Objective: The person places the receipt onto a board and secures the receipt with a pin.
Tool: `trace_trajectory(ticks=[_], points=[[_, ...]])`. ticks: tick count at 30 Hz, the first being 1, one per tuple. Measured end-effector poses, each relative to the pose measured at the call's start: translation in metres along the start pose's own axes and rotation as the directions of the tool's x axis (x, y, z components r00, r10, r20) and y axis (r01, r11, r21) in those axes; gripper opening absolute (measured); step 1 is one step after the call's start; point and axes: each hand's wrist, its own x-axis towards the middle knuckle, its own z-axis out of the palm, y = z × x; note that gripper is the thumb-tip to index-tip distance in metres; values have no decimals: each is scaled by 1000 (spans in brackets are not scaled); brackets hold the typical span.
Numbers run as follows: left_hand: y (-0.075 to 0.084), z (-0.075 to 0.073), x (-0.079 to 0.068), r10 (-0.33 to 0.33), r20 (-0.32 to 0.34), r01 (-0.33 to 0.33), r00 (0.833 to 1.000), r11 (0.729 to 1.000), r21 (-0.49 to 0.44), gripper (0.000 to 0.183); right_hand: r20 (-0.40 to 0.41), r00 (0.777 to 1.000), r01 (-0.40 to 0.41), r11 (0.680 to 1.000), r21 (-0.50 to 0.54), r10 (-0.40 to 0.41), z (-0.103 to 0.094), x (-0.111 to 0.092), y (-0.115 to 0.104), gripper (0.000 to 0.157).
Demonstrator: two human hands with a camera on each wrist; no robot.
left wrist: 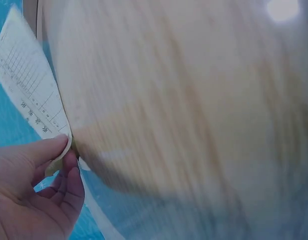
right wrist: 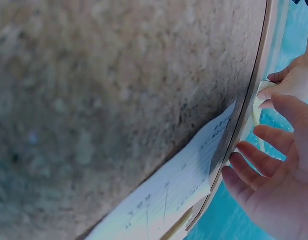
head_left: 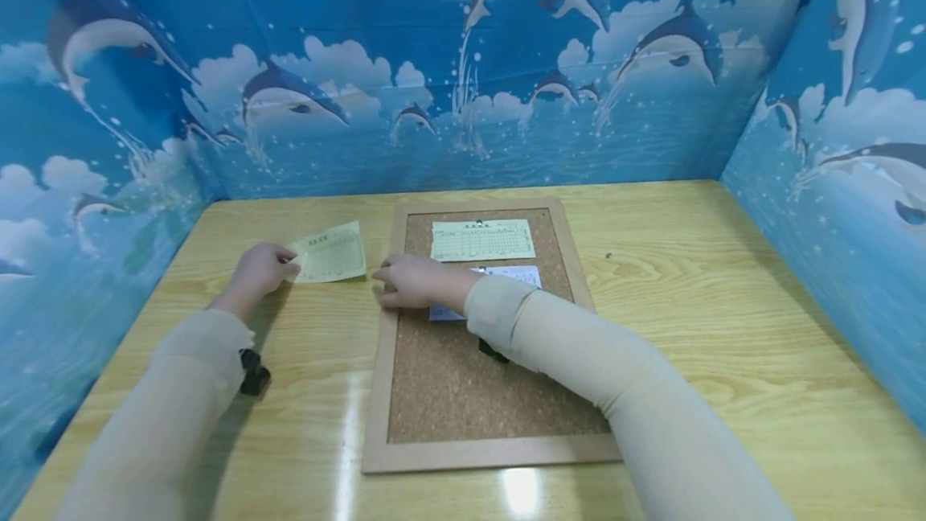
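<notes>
My left hand (head_left: 260, 270) pinches the near corner of a pale yellow printed form slip (head_left: 333, 254) between thumb and fingers, left of a cork board (head_left: 463, 400). In the left wrist view the slip (left wrist: 31, 80) curls where the thumb presses it. Over the board's left frame edge is my right hand (head_left: 415, 281), its fingers spread and loosely bent in the right wrist view, with nothing between them. A second yellow slip (head_left: 483, 241) is pinned at the top of the board. Below it a whitish-purple slip (head_left: 526, 274) is partly hidden by my right forearm.
The wood-framed board lies flat on a wood-grain table (head_left: 694, 328). A tiny dark object (head_left: 608, 256) lies to its right. Blue dolphin-print curtains (head_left: 448, 95) enclose the back and both sides.
</notes>
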Motion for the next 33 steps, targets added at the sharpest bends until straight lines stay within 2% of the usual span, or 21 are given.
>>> trace_trajectory(ticks=[2, 6, 9, 13, 18, 22, 24, 26, 29, 33], points=[[-1, 1, -1, 13, -2, -13, 1000, 1000, -20, 41, -6, 1000, -4, 999, 45, 5, 0, 0, 1, 52], [-5, 1, -6, 60, -5, -60, 998, 997, -40, 42, -15, 999, -33, 971, 236, 38, -1, 1, 2, 56], [-7, 0, -10, 77, 4, -76, 997, 995, -57, 44, -19, 997, -58, 925, 375, 71, -2, 1, 3, 65], [-8, 0, -16, 70, 22, -68, 997, 994, -82, 46, -17, 994, -86, 871, 483, 107, -3, 2, 1, 74], [-3, 0, -23, 54, 37, -49, 998, 992, -113, 46, -22, 989, -108, 806, 582, 148, -2, 2, -2, 75], [2, 1, -30, 66, 53, -58, 996, 988, -142, 47, -29, 980, -121, 712, 692, 195, 0, 3, -3, 73], [4, 2, -33, 91, 59, -81, 994, 986, -147, 47, -43, 974, -116, 649, 752, 224, 1, 4, -3, 67], [6, 4, -37, 119, 54, -110, 991, 983, -149, 47, -74, 964, -102, 609, 787, 256, 1, 4, -3, 59], [8, 5, -40, 128, 41, -119, 991, 979, -168, 55, -131, 948, -75, 604, 794, 289, 2, 6, -1, 47], [10, 4, -44, 62, 45, -51, 997, 975, -215, 88, -174, 938, -57, 628, 776, 300, 4, 5, 1, 35]])
